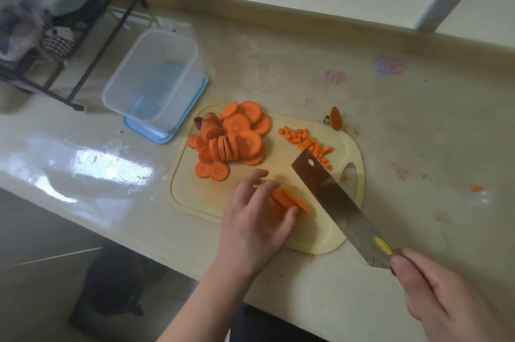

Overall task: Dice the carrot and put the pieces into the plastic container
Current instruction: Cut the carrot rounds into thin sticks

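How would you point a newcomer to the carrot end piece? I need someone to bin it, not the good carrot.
Start at the pale cutting board in the middle of the counter. Look just off its far right corner, beyond the little heap of diced carrot. The carrot end piece lies there alone on the bare counter, a single stub with a dark bit beside it, unlike the slices and dice, which lie on the board.

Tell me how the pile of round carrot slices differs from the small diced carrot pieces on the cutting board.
The round carrot slices are wide discs; the diced carrot pieces are little chunks. The slices form a big overlapping heap on the board's far left; the dice lie in a thin, loose line on the far right, by the knife tip. Both are orange, on the cutting board, not in the container.
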Demonstrator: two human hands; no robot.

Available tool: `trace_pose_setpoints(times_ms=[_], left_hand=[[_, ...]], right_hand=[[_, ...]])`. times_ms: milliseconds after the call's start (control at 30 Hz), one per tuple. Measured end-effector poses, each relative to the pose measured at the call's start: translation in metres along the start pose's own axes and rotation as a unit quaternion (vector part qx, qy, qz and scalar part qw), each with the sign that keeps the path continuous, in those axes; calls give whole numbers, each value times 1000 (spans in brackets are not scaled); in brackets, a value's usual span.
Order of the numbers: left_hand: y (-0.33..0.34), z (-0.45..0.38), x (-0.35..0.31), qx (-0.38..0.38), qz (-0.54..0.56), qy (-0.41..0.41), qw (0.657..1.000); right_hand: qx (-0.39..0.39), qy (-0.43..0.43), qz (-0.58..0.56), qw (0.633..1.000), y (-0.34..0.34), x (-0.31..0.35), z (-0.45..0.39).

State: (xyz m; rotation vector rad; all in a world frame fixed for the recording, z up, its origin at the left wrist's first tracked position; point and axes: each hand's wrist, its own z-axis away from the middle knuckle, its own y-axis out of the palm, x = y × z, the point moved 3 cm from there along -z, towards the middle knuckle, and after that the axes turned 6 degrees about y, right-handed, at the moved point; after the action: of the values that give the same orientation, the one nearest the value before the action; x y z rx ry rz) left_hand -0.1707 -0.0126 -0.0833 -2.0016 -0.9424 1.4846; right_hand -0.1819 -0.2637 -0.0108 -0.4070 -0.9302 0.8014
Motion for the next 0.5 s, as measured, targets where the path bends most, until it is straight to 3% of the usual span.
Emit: trace_pose_setpoints(times_ms=[500], left_hand=[[7,21,1,-30,-47,72,996]], right_hand=[[6,14,-10,1000,0,-9,6]])
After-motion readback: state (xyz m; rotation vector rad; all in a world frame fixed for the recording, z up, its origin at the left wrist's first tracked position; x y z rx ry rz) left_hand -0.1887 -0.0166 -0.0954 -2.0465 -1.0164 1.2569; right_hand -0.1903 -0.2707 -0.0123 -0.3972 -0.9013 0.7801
